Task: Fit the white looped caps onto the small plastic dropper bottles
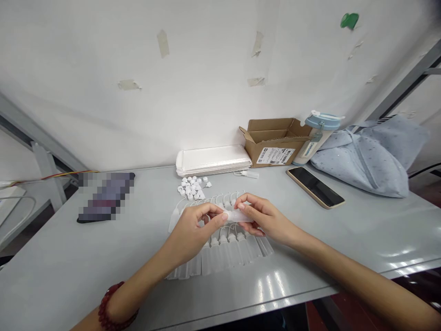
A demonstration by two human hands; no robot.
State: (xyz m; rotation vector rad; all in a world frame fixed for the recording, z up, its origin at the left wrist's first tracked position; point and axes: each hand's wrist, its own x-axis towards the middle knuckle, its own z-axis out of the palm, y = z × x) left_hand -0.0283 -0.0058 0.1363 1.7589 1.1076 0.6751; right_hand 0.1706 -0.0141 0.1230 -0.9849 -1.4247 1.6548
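Between my two hands, a small translucent plastic tube [240, 216] lies sideways above the table. My left hand [193, 225] pinches its white cap end [225, 214] between thumb and fingertips. Around the tube's body, my right hand [263, 216] has its thumb and fingers closed. Beneath my hands, several similar clear tubes [220, 257] lie side by side in a row, with white tops and thin looped strings. A second row [225, 200] behind is partly covered by my hands. A pile of small white caps [193, 187] sits just beyond my left hand.
Flat white cartons [213, 158] are stacked against the wall, beside an open cardboard box [275, 145] and a blue-lidded bottle [315, 138]. One tube [250, 174] lies in front of them. A phone [315, 187] and blue cloth bag [372, 156] lie right; a pixelated dark object [106, 197] lies left.
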